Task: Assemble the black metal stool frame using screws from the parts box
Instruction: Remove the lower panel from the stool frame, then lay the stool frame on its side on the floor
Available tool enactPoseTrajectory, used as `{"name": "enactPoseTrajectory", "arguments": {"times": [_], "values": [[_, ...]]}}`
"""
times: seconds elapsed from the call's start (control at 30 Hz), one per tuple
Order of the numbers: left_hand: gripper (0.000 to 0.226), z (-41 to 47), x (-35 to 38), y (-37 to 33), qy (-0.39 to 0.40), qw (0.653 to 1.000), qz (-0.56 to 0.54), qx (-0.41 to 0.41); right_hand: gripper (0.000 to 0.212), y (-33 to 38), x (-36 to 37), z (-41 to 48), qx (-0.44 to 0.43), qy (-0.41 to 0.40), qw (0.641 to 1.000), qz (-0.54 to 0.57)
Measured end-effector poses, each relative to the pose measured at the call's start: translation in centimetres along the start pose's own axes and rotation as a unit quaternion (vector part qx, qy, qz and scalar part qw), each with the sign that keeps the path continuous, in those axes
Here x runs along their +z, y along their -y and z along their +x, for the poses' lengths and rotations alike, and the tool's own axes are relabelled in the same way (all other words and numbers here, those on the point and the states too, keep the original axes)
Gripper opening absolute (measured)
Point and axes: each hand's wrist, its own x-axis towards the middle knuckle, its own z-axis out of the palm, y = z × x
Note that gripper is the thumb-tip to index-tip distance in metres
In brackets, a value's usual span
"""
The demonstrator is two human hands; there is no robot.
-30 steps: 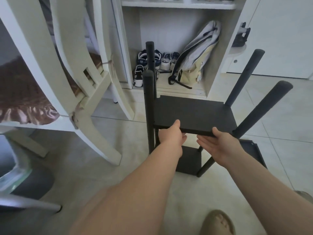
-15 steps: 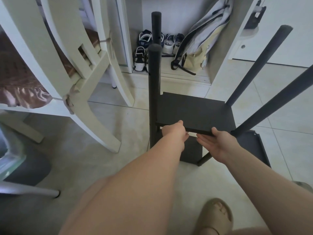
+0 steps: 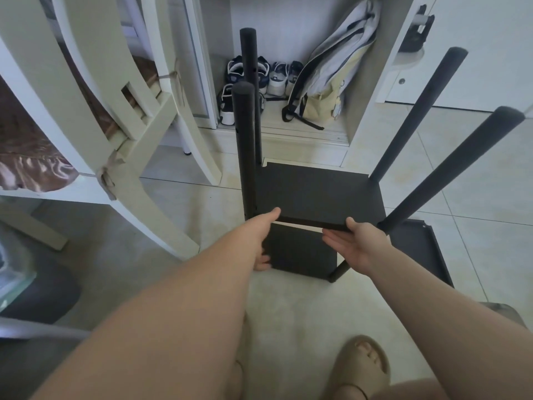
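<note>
On the pale tiled floor (image 3: 288, 307) stands the upturned black metal stool frame (image 3: 245, 157).
Right hand (image 3: 363, 246) pinches the flat black shelf panel's (image 3: 317, 194) near edge, likely levelling it for screws; left hand (image 3: 264, 229) steadies the corner, finger hold unclear.

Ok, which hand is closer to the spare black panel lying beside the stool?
Right. The right hand holds the front edge of the shelf near its right end, just left of the panel; the left hand is at the shelf's front left corner.

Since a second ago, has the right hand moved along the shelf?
No. The right hand still pinches the near edge of the shelf beside the near right leg, as close to the floor tray as before.
</note>
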Motion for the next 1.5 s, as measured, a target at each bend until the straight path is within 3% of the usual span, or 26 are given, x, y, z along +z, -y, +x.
{"name": "enactPoseTrajectory", "arguments": {"times": [0.1, 0.23, 0.33, 0.5, 0.87, 1.1, 1.17, 1.3, 1.37, 1.5], "values": [[0.112, 1.9, -2.6, -0.3, -0.155, 0.966, 0.146, 0.144, 0.030, 0.1, -0.1, 0.1, 0.006, 0.000, 1.000, 0.001], [0.094, 3.8, -4.1, -0.7, -0.073, 0.944, 0.135, 0.293, 0.028, 0.1, -0.2, 0.2, 0.012, 0.002, 1.000, 0.000], [0.065, 4.2, -3.1, -0.8, -0.057, 0.920, 0.125, 0.368, 0.029, 0.1, -0.1, 0.3, 0.013, 0.003, 1.000, 0.000], [0.040, 4.6, -0.9, -1.6, -0.082, 0.928, 0.027, 0.363, 0.031, 0.2, -0.1, 0.5, 0.021, 0.005, 1.000, 0.002], [0.041, 4.5, 0.1, -2.3, -0.101, 0.927, -0.019, 0.361, 0.036, 0.9, -0.2, 0.1, 0.038, 0.017, 0.999, -0.011], [0.025, 2.9, 0.4, -4.1, -0.109, 0.913, -0.022, 0.392, 0.043, 2.4, -0.7, -0.7, 0.029, 0.017, 0.987, -0.156], [0.021, 2.1, 0.7, -5.0, -0.116, 0.906, -0.006, 0.407, 0.043, 3.0, -1.0, -1.2, -0.016, -0.012, 0.959, -0.283], [0.020, 0.4, 1.4, -6.9, -0.141, 0.883, 0.040, 0.446, 0.044, 4.3, -1.8, -2.8, -0.207, -0.061, 0.833, -0.509], [0.019, -0.4, 2.1, -7.7, -0.147, 0.869, 0.073, 0.466, 0.036, 5.1, -2.2, -4.2, -0.295, -0.057, 0.797, -0.523], [0.019, -1.7, 4.1, -8.0, -0.141, 0.840, 0.130, 0.507, 0.023, 6.2, -3.3, -6.9, -0.400, -0.039, 0.780, -0.479]]}}
